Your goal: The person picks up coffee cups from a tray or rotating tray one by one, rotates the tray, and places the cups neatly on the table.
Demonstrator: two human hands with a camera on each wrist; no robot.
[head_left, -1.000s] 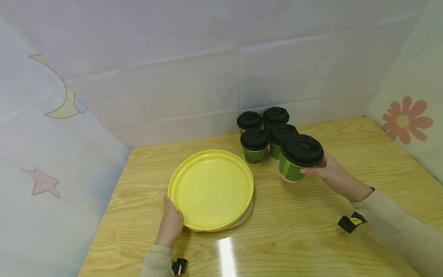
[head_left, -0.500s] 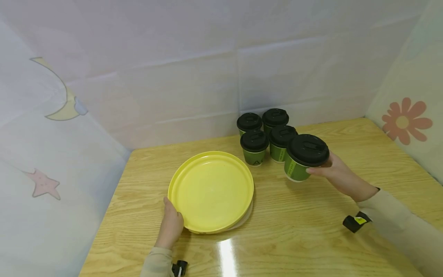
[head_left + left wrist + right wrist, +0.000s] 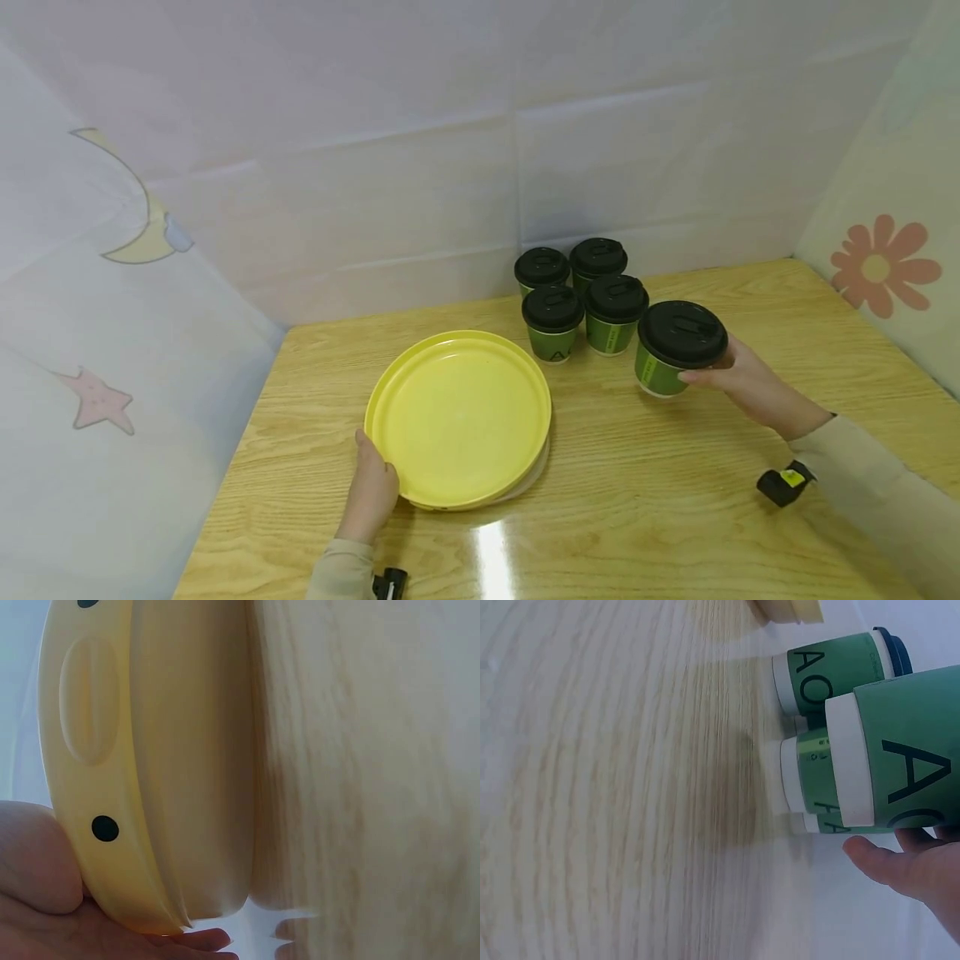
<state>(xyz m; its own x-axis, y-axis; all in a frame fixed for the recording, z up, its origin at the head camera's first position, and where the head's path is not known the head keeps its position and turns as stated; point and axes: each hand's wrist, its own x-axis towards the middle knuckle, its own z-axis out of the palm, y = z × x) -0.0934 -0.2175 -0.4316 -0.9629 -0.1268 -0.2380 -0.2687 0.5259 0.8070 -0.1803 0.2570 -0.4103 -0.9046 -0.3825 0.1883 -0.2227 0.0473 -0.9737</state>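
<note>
My right hand [image 3: 757, 387] grips a green paper coffee cup [image 3: 660, 371] with a black lid, thumb on its near side. The cup is upright and its base looks raised off the table in the right wrist view. Several matching lidded cups [image 3: 552, 342] stand grouped just behind and left of it. A round yellow tray [image 3: 457, 417] with a raised rim lies at centre, on a paler rounded base [image 3: 195, 765]. My left hand [image 3: 371, 492] rests against the tray's near-left edge. In the left wrist view its thumb touches the rim and its fingers lie along the side.
The wooden table [image 3: 630, 517] meets a pale cloth wall [image 3: 405, 208] behind the cups. Printed cloth walls with a star [image 3: 100, 402] and a flower [image 3: 877, 267] stand at left and right. A black wrist camera [image 3: 783, 485] hangs below the right sleeve.
My right hand has moved right with the held cup, away from the other cups. My left hand and the yellow tray have stayed in place.
</note>
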